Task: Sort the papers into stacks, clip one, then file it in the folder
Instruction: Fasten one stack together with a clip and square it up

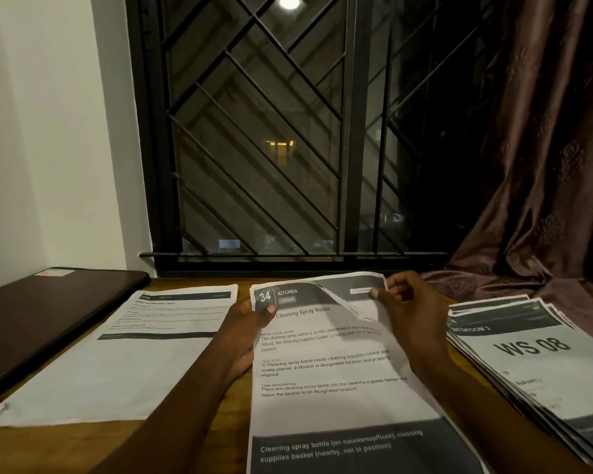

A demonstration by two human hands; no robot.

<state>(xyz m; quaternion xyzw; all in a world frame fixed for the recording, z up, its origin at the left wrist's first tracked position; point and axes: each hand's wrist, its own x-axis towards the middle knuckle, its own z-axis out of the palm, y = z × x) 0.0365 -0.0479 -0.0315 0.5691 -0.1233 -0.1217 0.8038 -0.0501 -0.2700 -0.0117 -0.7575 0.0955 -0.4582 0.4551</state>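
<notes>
Papers lie in three groups on the wooden table (93, 443), which reads as sorting under way: a squared stack (117, 364) on the left, a fanned pile (534, 357) on the right headed "WS 08", and the kitchen sheets (329, 371) in the middle, between the two hands. The left hand (243, 336) pinches their upper left corner, thumb on top beside the "34", likely to steady the lower sheets. The right hand (411, 316) pinches the top right corner of the uppermost sheet (353, 289) between thumb and curled fingers, lifting it so it curls away, probably to peel it off or check what lies beneath. These sheets run lengthways from the person toward the window (271, 148), header at the far end, text upright to the reader. A dark flat case (48, 313) lies far left; whether it is the folder I cannot tell
</notes>
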